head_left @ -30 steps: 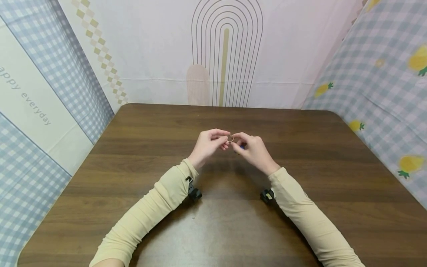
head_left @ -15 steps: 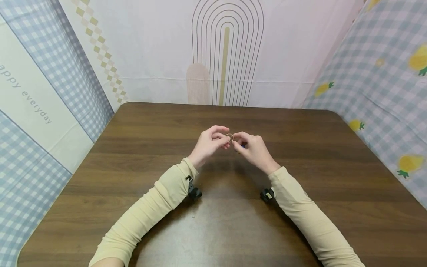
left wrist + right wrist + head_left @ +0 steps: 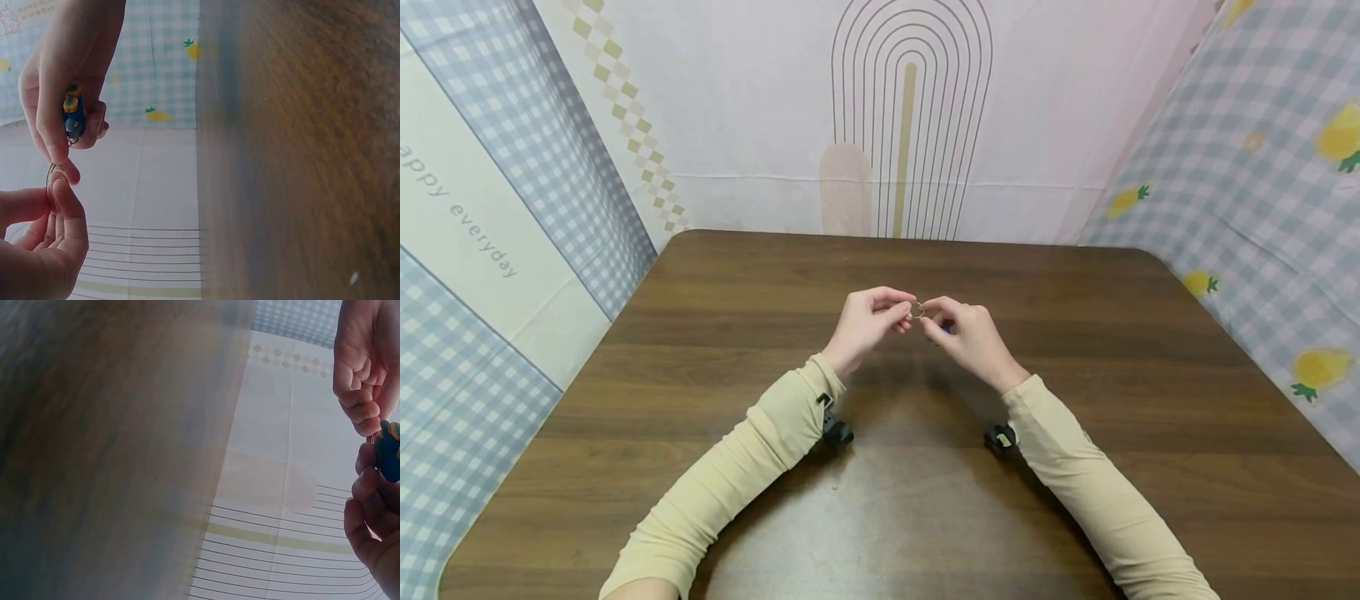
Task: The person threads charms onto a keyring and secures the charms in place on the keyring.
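Observation:
Above the middle of the table, both hands meet at a thin metal key ring (image 3: pixel 917 310). My left hand (image 3: pixel 867 327) pinches its left side between thumb and index finger. On the opposite side, my right hand (image 3: pixel 964 333) pinches the ring with thumb and index fingertips. A blue charm with yellow-orange parts (image 3: pixel 74 119) hangs from the ring by small metal links, under the right palm in the left wrist view. In the right wrist view the charm (image 3: pixel 389 456) is cut by the frame edge. Fingertips hide part of the ring.
The brown wooden table (image 3: pixel 737 292) spreads out below the hands. A tiny pale speck (image 3: pixel 835 488) lies on it near the left forearm. Black wrist cameras (image 3: pixel 837 433) hang below both sleeves. Patterned cloths (image 3: pixel 760 100) surround the table at the back and sides.
Half a second ago the left index finger was lifted off the ring; now it is back down against the thumb on it. The right hand has hardly moved.

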{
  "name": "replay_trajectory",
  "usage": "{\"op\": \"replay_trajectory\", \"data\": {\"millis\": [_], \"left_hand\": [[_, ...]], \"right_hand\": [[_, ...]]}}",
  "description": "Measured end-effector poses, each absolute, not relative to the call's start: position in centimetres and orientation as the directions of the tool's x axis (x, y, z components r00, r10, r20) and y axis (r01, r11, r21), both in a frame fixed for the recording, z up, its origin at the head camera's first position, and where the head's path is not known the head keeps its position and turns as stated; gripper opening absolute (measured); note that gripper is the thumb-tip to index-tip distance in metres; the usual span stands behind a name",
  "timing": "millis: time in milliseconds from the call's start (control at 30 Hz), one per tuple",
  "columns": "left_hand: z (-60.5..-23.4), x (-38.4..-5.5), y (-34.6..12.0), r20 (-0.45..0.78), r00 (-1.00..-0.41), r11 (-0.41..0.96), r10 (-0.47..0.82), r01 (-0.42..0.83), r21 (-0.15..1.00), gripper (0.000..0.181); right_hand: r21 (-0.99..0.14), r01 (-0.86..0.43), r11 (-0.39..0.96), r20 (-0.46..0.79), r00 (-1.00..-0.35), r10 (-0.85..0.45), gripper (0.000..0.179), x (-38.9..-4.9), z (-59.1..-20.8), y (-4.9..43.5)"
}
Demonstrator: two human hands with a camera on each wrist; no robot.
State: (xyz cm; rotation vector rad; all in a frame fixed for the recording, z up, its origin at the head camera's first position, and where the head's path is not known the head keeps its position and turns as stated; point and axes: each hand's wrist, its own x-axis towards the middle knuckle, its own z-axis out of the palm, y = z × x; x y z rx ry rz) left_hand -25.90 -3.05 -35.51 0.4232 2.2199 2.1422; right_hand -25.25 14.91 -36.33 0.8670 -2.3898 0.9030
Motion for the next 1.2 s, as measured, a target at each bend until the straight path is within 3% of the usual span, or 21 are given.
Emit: {"op": "replay_trajectory", "data": {"millis": [433,700,1200], "left_hand": [[-35.57,-25.69,-2.78,0.127,-0.944,-0.037,0.304,0.121,0.992,0.034],[-35.65,-25.80,-2.95,0.112,-0.957,-0.027,0.266,0.108,0.994,0.023],[-35.29,-25.96,-3.31,0.110,-0.943,-0.019,0.313,0.109,0.994,0.027]], "right_hand": [[-0.427,-0.685,0.591,0.593,-0.705,-0.389,0.015,-25.14,-36.32,14.83],[-0.431,-0.682,0.592,0.585,-0.710,-0.392,0.015,-25.12,-36.33,14.68],[-0.426,-0.681,0.595,0.581,-0.710,-0.398,0.010,-25.17,-36.30,14.81]]}}
